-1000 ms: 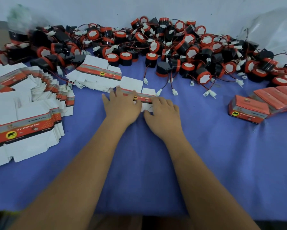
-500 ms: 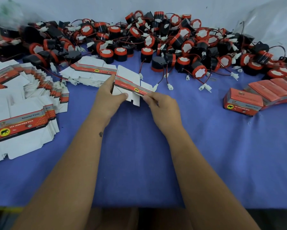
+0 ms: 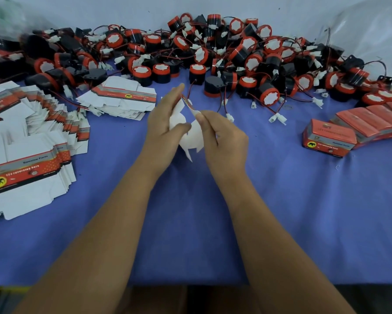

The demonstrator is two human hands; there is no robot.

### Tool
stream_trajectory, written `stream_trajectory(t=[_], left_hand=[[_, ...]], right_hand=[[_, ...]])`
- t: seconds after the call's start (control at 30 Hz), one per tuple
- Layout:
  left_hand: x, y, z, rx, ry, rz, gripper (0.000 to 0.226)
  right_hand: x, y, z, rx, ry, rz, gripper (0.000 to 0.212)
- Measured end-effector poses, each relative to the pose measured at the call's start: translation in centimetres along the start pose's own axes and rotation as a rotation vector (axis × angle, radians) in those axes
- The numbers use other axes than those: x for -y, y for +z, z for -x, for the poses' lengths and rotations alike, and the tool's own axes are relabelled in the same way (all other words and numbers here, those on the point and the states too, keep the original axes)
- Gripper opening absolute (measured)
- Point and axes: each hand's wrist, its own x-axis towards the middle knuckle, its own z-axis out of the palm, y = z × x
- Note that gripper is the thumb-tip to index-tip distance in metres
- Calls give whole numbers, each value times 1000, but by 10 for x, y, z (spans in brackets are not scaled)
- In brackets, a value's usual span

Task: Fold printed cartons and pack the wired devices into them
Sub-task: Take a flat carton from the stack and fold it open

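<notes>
Both hands hold one flat printed carton (image 3: 191,134) up off the blue cloth, its white inside facing me and its red printed edge at the top. My left hand (image 3: 162,128) grips its left side, thumb across the white face. My right hand (image 3: 222,137) pinches its right flap between thumb and fingers. A big heap of black-and-red wired devices (image 3: 213,57) with white plugs lies across the back of the table.
Fanned stacks of flat cartons (image 3: 25,141) cover the left side, and a smaller stack (image 3: 122,98) lies behind my left hand. Folded red cartons (image 3: 349,130) sit in a row at the right. Loose wires with plugs (image 3: 276,117) trail forward from the heap.
One second ago both hands pressed the carton flat on the cloth. They have since lifted it and turned it nearly on edge, so its white inside faces me.
</notes>
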Motion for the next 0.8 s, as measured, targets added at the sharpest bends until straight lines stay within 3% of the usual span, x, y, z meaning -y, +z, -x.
stream_trajectory(t=[0.1,0.2,0.27,0.37,0.43,0.5,0.63,0.8], left_hand=[[-1,-5,-1,-166,107,-55,32],[1,-9,-1,-337,-65,107,24],[0,-12,-4,-430,-173,202,28],[-1,-13,-9,-495,-221,290,30],[0,-9,-9,-481,-231,335,33],[1,-4,-7,-445,-248,389,38],[-5,-2,-7,-288,-155,542,45],[-8,1,-6,-87,-134,549,59]], right_hand=[[0,1,2,35,-19,-77,26],[-3,3,1,107,124,-267,31],[-8,2,0,180,191,-344,52],[-15,2,-5,395,141,-237,86],[-15,6,-6,466,72,-161,91],[-13,8,-4,433,67,-155,90],[-14,8,-6,324,61,-97,64],[-5,3,-8,203,312,-433,46]])
